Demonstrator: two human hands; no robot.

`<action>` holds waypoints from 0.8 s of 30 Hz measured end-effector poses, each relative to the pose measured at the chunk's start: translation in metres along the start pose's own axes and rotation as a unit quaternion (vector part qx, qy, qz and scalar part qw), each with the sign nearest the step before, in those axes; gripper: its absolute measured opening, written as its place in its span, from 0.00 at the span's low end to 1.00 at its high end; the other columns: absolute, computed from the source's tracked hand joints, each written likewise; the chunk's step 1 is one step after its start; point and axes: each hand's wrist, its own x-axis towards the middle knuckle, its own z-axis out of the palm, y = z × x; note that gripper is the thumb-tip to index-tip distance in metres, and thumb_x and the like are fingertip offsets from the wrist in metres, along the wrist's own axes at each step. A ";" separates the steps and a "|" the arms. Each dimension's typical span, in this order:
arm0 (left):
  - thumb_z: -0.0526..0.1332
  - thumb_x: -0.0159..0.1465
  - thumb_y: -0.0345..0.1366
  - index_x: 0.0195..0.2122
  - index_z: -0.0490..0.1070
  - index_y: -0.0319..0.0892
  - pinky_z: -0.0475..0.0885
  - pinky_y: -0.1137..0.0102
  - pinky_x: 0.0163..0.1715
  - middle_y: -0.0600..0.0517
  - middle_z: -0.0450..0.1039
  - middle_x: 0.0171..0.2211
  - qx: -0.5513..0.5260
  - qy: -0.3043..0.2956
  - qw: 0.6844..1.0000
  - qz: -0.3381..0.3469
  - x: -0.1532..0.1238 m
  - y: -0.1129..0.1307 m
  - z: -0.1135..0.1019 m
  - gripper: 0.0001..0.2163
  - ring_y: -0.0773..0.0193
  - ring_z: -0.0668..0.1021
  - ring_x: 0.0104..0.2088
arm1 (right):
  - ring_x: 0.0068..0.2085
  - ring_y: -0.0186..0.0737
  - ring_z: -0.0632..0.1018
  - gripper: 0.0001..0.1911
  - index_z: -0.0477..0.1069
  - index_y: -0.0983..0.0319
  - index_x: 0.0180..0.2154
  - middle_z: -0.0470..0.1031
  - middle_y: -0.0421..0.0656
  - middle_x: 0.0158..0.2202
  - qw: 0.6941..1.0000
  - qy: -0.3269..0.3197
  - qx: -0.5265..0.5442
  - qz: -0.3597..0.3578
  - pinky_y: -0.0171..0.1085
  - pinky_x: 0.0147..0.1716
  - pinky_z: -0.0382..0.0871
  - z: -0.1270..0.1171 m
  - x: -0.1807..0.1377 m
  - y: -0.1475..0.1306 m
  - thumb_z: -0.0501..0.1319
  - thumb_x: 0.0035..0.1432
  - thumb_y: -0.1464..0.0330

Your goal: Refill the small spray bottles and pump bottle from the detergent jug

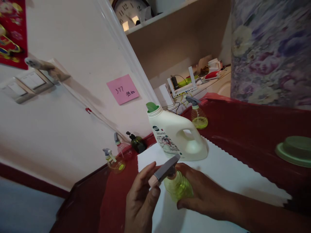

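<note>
Low centre in the frame, the right hand's [202, 189] fingers wrap a spray bottle [178, 186], apparently filled yellow-green; the left hand's [142, 197] hold its grey trigger head [167, 169], seemingly already seated, tightness unclear. The detergent jug [178, 129] behind stands uncapped.
</note>
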 end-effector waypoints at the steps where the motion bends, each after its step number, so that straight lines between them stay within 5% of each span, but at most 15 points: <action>1: 0.73 0.53 0.56 0.51 0.79 0.47 0.75 0.55 0.52 0.44 0.81 0.49 0.015 0.006 1.000 0.003 0.000 0.000 0.000 0.28 0.43 0.79 0.51 | 0.54 0.49 0.74 0.40 0.62 0.57 0.60 0.72 0.45 0.56 1.000 0.001 -0.005 -0.002 0.46 0.55 0.68 0.000 0.000 0.000 0.74 0.46 0.70; 7: 0.72 0.56 0.54 0.56 0.77 0.52 0.77 0.61 0.45 0.48 0.80 0.44 0.023 0.032 0.999 0.010 -0.007 0.005 0.004 0.27 0.52 0.80 0.43 | 0.53 0.47 0.74 0.41 0.63 0.55 0.59 0.72 0.43 0.55 1.000 0.005 0.011 -0.024 0.43 0.54 0.68 0.000 0.000 -0.001 0.74 0.45 0.71; 10: 0.68 0.61 0.53 0.57 0.76 0.52 0.77 0.64 0.37 0.48 0.80 0.37 0.065 -0.017 0.997 0.030 -0.006 0.009 0.002 0.25 0.55 0.80 0.35 | 0.52 0.47 0.74 0.40 0.63 0.54 0.59 0.73 0.42 0.53 1.000 0.009 0.002 -0.013 0.43 0.53 0.69 0.000 0.000 -0.001 0.74 0.45 0.71; 14: 0.62 0.66 0.53 0.41 0.83 0.45 0.75 0.64 0.40 0.44 0.81 0.42 0.137 -0.057 0.986 0.071 0.000 0.014 -0.004 0.18 0.50 0.81 0.42 | 0.56 0.48 0.73 0.43 0.61 0.56 0.61 0.72 0.44 0.56 1.000 0.007 -0.016 -0.011 0.46 0.57 0.68 0.003 -0.001 0.004 0.75 0.46 0.69; 20: 0.71 0.59 0.51 0.38 0.81 0.43 0.79 0.69 0.43 0.49 0.83 0.37 0.013 0.141 0.987 0.077 -0.001 0.026 -0.004 0.16 0.56 0.83 0.41 | 0.65 0.50 0.67 0.48 0.57 0.56 0.67 0.65 0.46 0.66 1.000 -0.017 -0.020 0.010 0.48 0.65 0.61 0.002 0.000 0.008 0.75 0.48 0.62; 24: 0.77 0.52 0.46 0.36 0.77 0.45 0.80 0.75 0.37 0.57 0.82 0.32 -0.100 0.205 0.965 0.131 0.002 0.048 -0.006 0.17 0.66 0.82 0.32 | 0.66 0.51 0.66 0.48 0.58 0.56 0.68 0.64 0.46 0.67 0.999 -0.024 -0.021 0.024 0.48 0.66 0.61 -0.001 0.000 0.004 0.74 0.49 0.61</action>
